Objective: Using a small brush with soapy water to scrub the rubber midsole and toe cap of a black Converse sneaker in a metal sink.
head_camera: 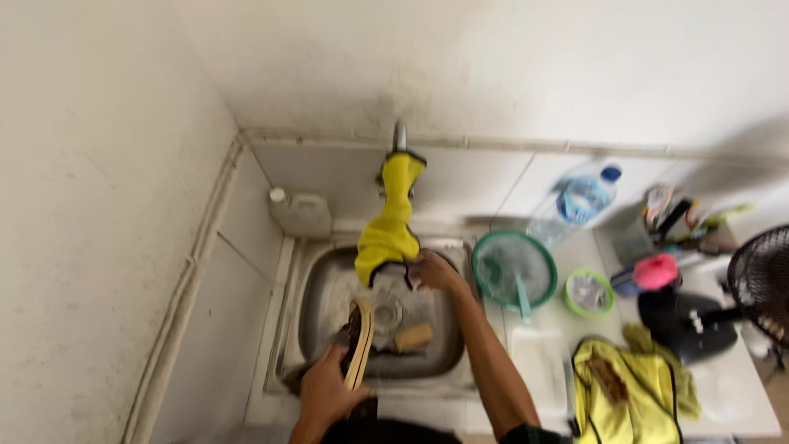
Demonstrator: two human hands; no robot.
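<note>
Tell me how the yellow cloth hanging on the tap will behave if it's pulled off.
The yellow cloth probably goes floppy: it droops from the tap in folds. It looks light for its size. The right hand is at its lower edge, so it may drop into the sink.

A dark shoe with a tan rubber sole [358, 349] stands on edge at the front rim of the steel sink, its sole facing three o'clock and its toe pointing toward twelve o'clock. Its heel end is gripped from the nine o'clock side, low in the view. At about one o'clock from the shoe, a bright yellow cloth with a dark trim [388, 226] hangs draped over the wall tap, falling in a long fold into the basin. Its lower edge is bunched and pinched at its three o'clock corner.
</note>
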